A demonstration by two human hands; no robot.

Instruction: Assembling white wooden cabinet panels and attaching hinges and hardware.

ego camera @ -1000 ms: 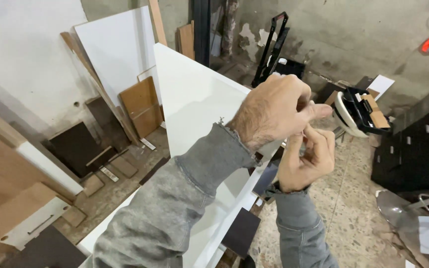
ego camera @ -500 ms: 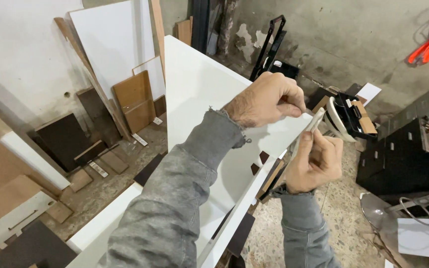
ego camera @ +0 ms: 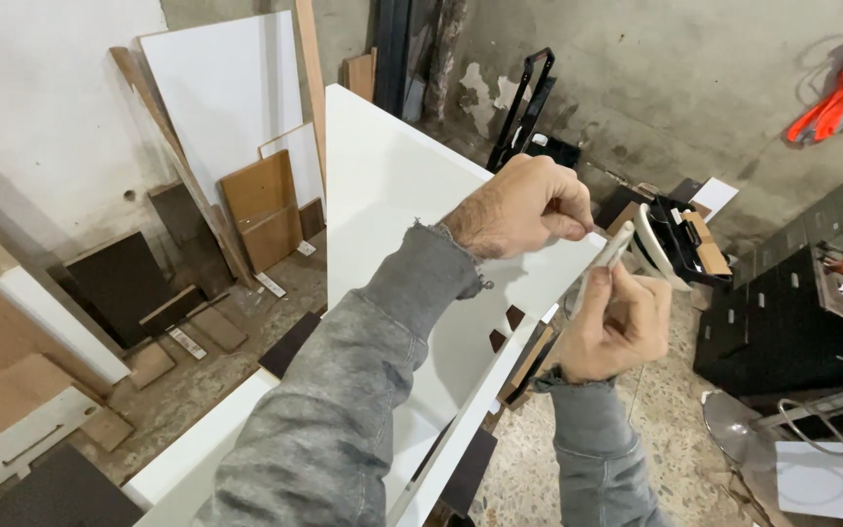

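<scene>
Under both hands stands a large white panel point(ego camera: 392, 224). The right hand point(ego camera: 617, 327) has its grip closed around a thin pale strip point(ego camera: 609, 256); the left hand point(ego camera: 524, 205) pinches the strip's top end. A slack pinch could let the strip slip.

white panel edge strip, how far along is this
Done: hard to tell; the white panel lies flat, its near edge facing the hands. In hand: right hand holds a thin pale strip, and left hand pinches its top end. Left: the strip isn't on the panel yet.
</scene>
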